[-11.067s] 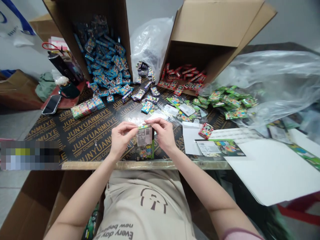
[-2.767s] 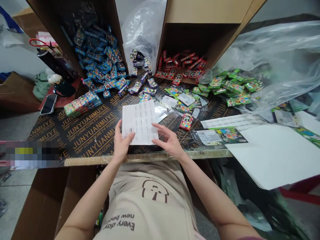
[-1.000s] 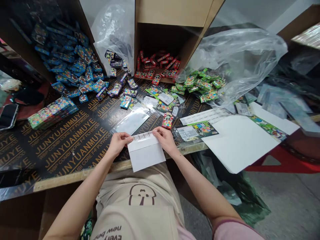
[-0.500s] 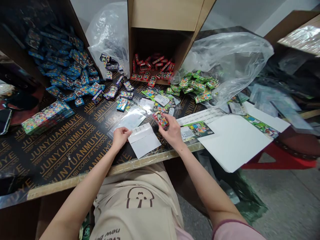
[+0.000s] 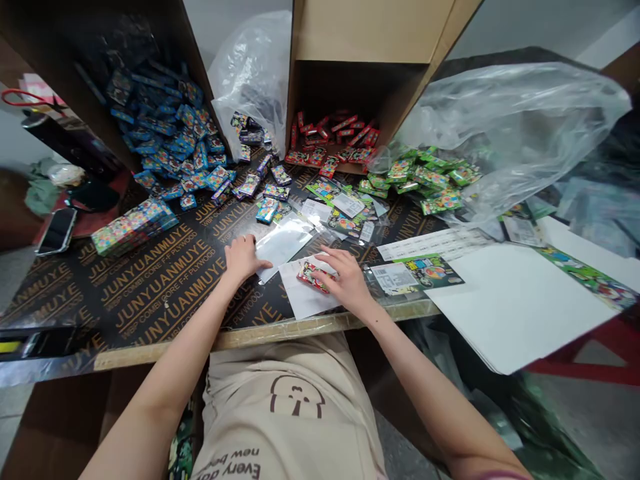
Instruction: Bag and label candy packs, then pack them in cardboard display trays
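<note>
A small red printed box (image 5: 311,276) lies on a white sheet of paper (image 5: 303,303) near the table's front edge. My right hand (image 5: 347,280) is over that box, its thumb on the top and its fingers along the far side. To the left, my left hand (image 5: 243,259) has its thumb stretched out at the near left edge of a clear plastic bag (image 5: 284,240); the other fingers are bent and partly hidden. Nothing shows in its grasp. Printed green-and-black cards with white labels (image 5: 349,204) lie just beyond the bag.
Blue boxes (image 5: 170,143) spill from a carton at left, red ones (image 5: 327,165) from the middle carton. Green packs (image 5: 435,177) lie by a plastic bag at right. Stacked boxes (image 5: 133,227) stand at left; white sheets (image 5: 505,300) overhang the front edge at right.
My right hand has lowered the red box onto the white paper. My left hand has let go of the paper and moved to the plastic bag's edge. The view has shifted left.
</note>
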{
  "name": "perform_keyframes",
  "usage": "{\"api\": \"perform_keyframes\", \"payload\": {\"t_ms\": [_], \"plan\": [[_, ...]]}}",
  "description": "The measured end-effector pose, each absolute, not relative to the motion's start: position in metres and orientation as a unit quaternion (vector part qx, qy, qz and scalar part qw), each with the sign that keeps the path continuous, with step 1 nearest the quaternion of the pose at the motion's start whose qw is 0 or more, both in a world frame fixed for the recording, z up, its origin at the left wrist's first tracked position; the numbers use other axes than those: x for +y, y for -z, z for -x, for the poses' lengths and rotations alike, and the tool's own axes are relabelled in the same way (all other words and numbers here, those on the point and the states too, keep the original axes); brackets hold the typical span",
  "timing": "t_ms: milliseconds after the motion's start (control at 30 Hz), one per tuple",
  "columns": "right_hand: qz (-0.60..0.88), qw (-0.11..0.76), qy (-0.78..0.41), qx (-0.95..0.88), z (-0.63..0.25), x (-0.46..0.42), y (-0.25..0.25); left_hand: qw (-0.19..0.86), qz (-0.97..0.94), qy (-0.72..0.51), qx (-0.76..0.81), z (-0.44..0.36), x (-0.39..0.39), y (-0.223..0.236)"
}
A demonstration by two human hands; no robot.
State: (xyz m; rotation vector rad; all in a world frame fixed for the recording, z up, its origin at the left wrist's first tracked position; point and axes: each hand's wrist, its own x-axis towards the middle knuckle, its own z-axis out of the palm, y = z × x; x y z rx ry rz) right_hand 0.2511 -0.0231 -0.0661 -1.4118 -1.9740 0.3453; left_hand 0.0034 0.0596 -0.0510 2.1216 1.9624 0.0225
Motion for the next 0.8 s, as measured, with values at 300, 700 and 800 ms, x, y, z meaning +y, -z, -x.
{"api": "perform_keyframes", "payload": {"t_ms": [300,700,800], "plan": [[0.49,0.254,-0.131,-0.823,-0.194,0.012,0.057,0.158,-0.646,-0.077,0.743,0.067,0.055,0.062],[0.22,-0.104,-0.045,-0.969,-0.1,0.091,0.037,0.305,-0.57,-0.371,0.667,0.132,0.007,0.079],[0.189,-0.1,0.003,-0.977,-0.099,0.089,0.039,0.345,-0.463,-0.465,0.67,0.148,-0.004,0.079]]}}
